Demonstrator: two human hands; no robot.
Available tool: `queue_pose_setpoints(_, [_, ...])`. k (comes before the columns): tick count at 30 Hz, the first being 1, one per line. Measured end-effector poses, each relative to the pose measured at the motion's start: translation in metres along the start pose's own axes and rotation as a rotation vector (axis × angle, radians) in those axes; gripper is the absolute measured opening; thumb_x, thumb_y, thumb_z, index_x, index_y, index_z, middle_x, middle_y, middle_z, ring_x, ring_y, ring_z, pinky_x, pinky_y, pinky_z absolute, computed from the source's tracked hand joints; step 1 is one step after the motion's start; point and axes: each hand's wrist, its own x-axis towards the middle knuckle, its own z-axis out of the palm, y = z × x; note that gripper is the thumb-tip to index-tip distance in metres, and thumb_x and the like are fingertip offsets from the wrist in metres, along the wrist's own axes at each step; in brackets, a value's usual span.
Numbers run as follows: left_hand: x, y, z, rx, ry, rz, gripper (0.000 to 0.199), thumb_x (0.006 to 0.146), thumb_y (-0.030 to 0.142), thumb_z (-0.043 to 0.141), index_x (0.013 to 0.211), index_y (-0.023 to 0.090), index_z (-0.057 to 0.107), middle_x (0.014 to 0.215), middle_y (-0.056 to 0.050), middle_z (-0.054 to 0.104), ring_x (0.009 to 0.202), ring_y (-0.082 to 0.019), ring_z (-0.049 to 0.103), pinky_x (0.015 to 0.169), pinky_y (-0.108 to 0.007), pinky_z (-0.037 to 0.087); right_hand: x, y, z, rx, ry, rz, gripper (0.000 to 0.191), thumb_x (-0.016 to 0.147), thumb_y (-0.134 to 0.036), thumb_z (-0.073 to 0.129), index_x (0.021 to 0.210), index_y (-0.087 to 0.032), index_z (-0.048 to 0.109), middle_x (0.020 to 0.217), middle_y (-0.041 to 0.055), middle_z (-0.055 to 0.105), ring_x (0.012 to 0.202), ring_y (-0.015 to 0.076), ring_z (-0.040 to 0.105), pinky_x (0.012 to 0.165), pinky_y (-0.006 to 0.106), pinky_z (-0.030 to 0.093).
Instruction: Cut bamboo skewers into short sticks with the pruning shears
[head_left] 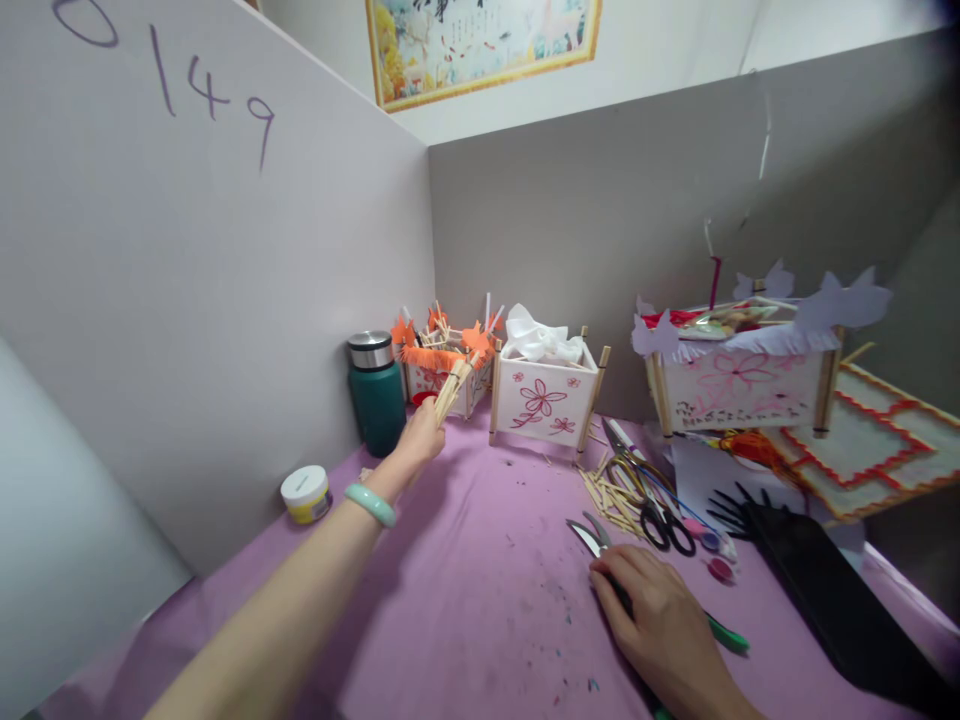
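My left hand point(424, 435), with a pale green bangle point(370, 505) on its wrist, is stretched forward and closed around a bundle of thin wooden sticks point(450, 392). The sticks' upper ends are in front of a box with orange paper trim point(433, 358), which holds sticks and straws. Whether the bundle touches that box I cannot tell. My right hand point(652, 610) lies over pruning shears point(592, 537) on the purple cloth point(465, 570), its fingers curled on the handles. The blades stand apart, and one green handle point(727, 634) sticks out beyond the hand.
Behind my left hand stand a green bottle point(379, 400) and a white-lidded jar point(307, 495). A white flowered box point(544, 400) is at the back middle. To the right are short sticks point(611, 497), scissors point(667, 528), a black rake-like tool point(817, 580) and a larger decorated box point(742, 385).
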Motion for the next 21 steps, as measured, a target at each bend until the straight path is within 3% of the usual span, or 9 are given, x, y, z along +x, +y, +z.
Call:
queue_pose_setpoints(3, [0.01,-0.009,0.004,0.177,-0.104,-0.076,0.041,0.085,0.027,0.065,0.122,0.013,0.053,0.11,-0.013,0.065,0.095,-0.024,0.065,0.082,-0.039,0.051,0.0,-0.002,-0.001,0.001,-0.007,0.006,0.017,0.092,-0.026,0.048,0.085,-0.022,0.063,0.088,0.0061,0.066,0.083,0.0235,0.062,0.075,0.04,0.045])
queue_pose_setpoints(7, [0.002,-0.018,0.019,0.372,-0.157,-0.096,0.038,0.093,0.036,0.055,0.123,0.014,0.052,0.118,-0.012,0.061,0.1,-0.024,0.063,0.086,-0.042,0.05,0.001,-0.003,-0.002,0.009,-0.008,0.013,0.016,0.092,-0.024,0.048,0.084,-0.022,0.062,0.087,0.0059,0.066,0.082,0.0233,0.061,0.075,0.04,0.045])
queue_pose_setpoints(13, [-0.008,-0.017,0.021,0.522,-0.183,-0.074,0.058,0.079,0.045,0.068,0.122,0.011,0.049,0.117,-0.02,0.06,0.109,-0.031,0.061,0.085,-0.037,0.048,0.003,-0.006,-0.005,0.003,-0.009,0.023,0.016,0.092,-0.022,0.048,0.084,-0.022,0.062,0.087,0.0063,0.065,0.082,0.0235,0.061,0.075,0.039,0.045])
queue_pose_setpoints(18, [-0.016,0.004,0.011,0.545,-0.159,0.02,0.073,0.075,0.044,0.071,0.132,0.01,0.042,0.122,-0.022,0.058,0.117,-0.036,0.052,0.094,-0.046,0.041,0.003,-0.012,-0.008,0.006,-0.04,0.06,0.015,0.091,-0.02,0.05,0.082,-0.021,0.062,0.086,0.006,0.065,0.082,0.0227,0.06,0.076,0.039,0.045])
queue_pose_setpoints(21, [-0.033,0.029,0.009,0.489,-0.134,0.126,0.059,0.083,0.038,0.062,0.132,0.011,0.043,0.124,-0.021,0.057,0.119,-0.035,0.05,0.096,-0.045,0.038,0.007,-0.012,-0.013,0.027,-0.039,0.079,0.016,0.092,-0.019,0.049,0.083,-0.02,0.062,0.087,0.006,0.064,0.083,0.022,0.06,0.077,0.037,0.045])
